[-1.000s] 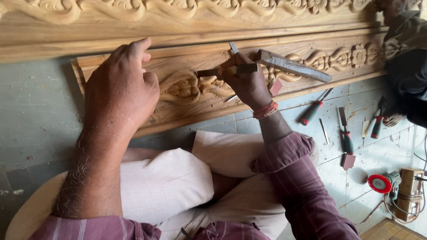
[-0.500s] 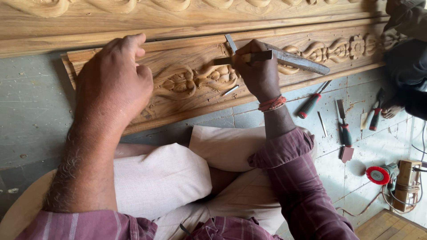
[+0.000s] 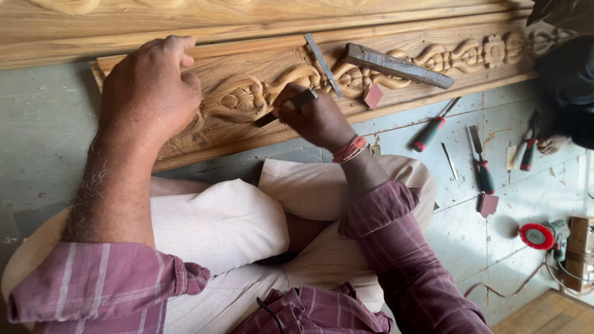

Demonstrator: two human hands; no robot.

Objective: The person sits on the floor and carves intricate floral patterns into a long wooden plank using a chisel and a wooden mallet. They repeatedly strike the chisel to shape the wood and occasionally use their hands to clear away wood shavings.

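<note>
A long carved wooden panel (image 3: 433,55) with scroll and flower relief lies across the floor in front of me. My left hand (image 3: 148,93) rests on its left end, fingers curled over the top edge, holding nothing. My right hand (image 3: 318,117) is closed on a small dark block (image 3: 297,102), likely a sanding piece, pressed against the carved scroll near the panel's middle. A thin metal chisel (image 3: 322,65) and a flat wooden stick (image 3: 396,65) lie on the panel just right of that hand.
A small reddish pad (image 3: 373,96) sits on the panel. Red-handled chisels (image 3: 433,131) (image 3: 482,167) lie on the grey floor at right, with a red-wheeled power tool (image 3: 538,235) and cable. Another person's dark sleeve (image 3: 569,86) is at the far right.
My right hand has slid down and left along the carving with the block, away from the stick and chisel. The view has shifted so the panel sits further right. The left hand stays on the panel.
</note>
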